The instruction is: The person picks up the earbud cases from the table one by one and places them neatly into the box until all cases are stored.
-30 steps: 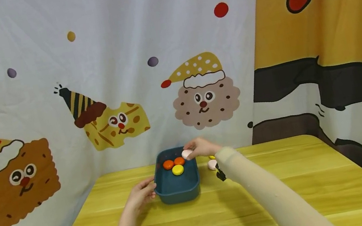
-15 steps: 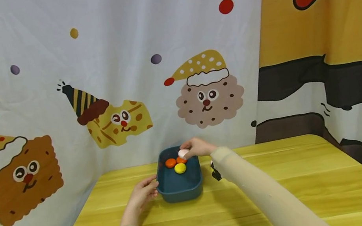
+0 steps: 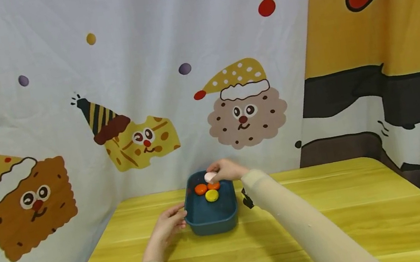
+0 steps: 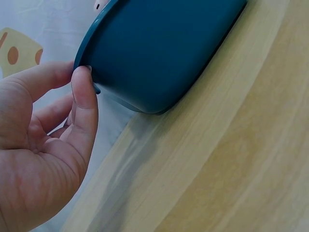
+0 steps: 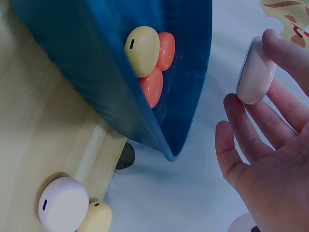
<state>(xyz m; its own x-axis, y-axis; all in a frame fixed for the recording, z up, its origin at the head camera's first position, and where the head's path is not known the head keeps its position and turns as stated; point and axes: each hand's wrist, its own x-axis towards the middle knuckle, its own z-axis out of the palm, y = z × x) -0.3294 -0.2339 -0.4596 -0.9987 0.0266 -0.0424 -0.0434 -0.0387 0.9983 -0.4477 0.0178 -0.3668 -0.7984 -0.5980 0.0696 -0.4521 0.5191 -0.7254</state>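
Observation:
A dark blue rectangular box (image 3: pixel 214 228) stands on the table, its open top facing up. My left hand (image 3: pixel 169 225) pinches the box's left rim between thumb and fingers; the left wrist view shows the thumb (image 4: pixel 84 89) against the wall. Over the far end of the box, my right hand (image 3: pixel 230 169) holds a pale pink rounded disc (image 5: pixel 257 72) by its edges between thumb and fingertips. Inside the box lie two orange discs (image 3: pixel 201 189) and a yellow disc (image 3: pixel 212 196), grouped together. A small dark slot marks the yellow one's side in the right wrist view.
Another pale pink disc (image 5: pixel 63 204) and a second yellow disc (image 5: pixel 96 217) lie on the wooden table (image 3: pixel 330 203) to the box's right; the right forearm hides them in the head view. Behind the table hangs a white curtain (image 3: pixel 136 36) printed with cartoon figures.
My right hand has carried the pale pink disc left, from beside the box's right rim to over its far end. The left hand keeps its hold. The head view has shifted slightly.

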